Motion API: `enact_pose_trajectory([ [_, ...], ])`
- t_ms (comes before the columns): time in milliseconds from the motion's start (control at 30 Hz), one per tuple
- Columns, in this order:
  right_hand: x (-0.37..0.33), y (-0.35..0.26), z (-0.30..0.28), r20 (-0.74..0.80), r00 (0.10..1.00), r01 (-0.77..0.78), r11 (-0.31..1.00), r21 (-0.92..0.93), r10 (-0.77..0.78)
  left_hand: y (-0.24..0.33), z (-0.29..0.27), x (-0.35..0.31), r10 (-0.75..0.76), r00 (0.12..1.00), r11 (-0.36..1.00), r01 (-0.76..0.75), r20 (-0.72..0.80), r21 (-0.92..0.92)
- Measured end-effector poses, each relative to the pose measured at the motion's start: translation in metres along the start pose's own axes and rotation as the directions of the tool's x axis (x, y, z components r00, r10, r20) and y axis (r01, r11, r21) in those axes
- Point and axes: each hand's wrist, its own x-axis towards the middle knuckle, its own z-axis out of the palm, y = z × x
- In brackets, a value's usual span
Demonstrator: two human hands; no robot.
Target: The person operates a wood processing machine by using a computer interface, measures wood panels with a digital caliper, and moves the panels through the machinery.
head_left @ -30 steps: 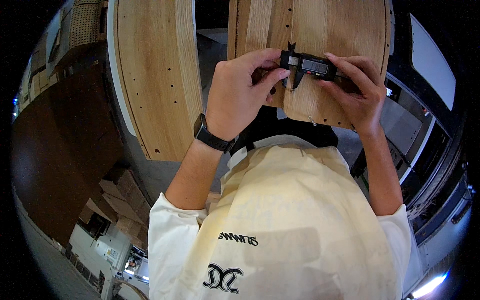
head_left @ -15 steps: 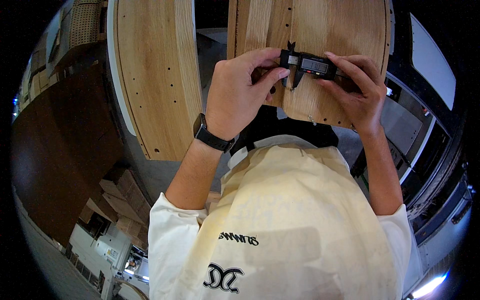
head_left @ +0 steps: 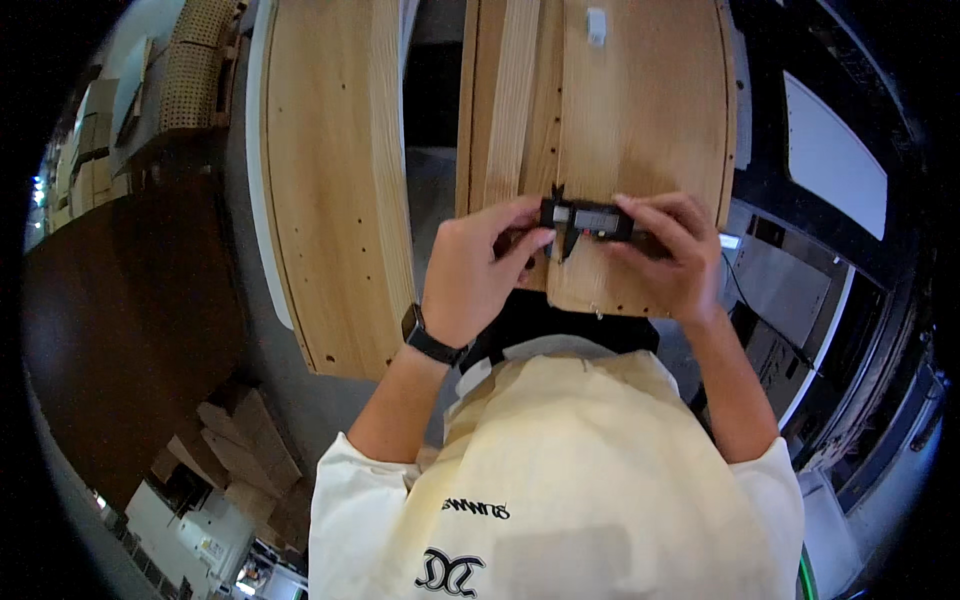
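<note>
A black digital caliper (head_left: 597, 221) with a small display lies crosswise between my two hands, over light wooden boards (head_left: 640, 120). My left hand (head_left: 475, 265), with a dark watch on its wrist, pinches the jaw end. The fingers of my right hand (head_left: 678, 250) are closed round the display end. The caliper's longer jaws point toward me, close to the front part of the board. Whether they touch the wood I cannot tell. Small dark holes dot the boards, and a small metal fitting (head_left: 598, 312) sits at the near edge.
To the left stands another wooden panel (head_left: 330, 150) with several drilled holes. A small white object (head_left: 596, 27) rests on the far part of the boards. Cardboard pieces (head_left: 245, 440) are stacked at lower left. A white panel (head_left: 836, 155) lies at the right.
The view has shifted, so the boards and my hands appear lower in it and the small white object has come into sight. Both hands still hold the caliper.
</note>
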Motion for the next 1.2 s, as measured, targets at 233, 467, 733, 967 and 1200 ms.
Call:
enact_pose_trajectory([
  [233, 0.001, 0.001, -0.004, -0.020, 0.999, 0.043, 0.999, -0.016, -0.043, 0.000, 0.002, -0.001, 0.025, 1.000, 0.999, -0.024, -0.007, 0.027],
  [467, 0.005, 0.003, -0.002, -0.026, 0.999, 0.029, 0.999, 0.046, -0.028, 0.005, 0.000, 0.005, 0.060, 0.998, 0.996, -0.060, 0.004, 0.067],
  [733, 0.003, -0.006, -0.002, -0.037, 0.999, 0.003, 0.995, 0.100, 0.001, -0.003, 0.002, 0.001, 0.060, 0.998, 0.998, -0.060, -0.013, 0.015],
  [967, 0.000, -0.001, 0.001, -0.053, 0.998, 0.018, 1.000, 0.018, -0.017, -0.001, 0.000, -0.001, 0.059, 0.998, 0.997, -0.059, -0.006, 0.041],
  [1200, 0.000, -0.004, 0.002, -0.035, 0.999, -0.023, 0.996, 0.085, 0.026, -0.004, 0.001, 0.000, 0.099, 0.995, 0.995, -0.098, -0.013, 0.036],
])
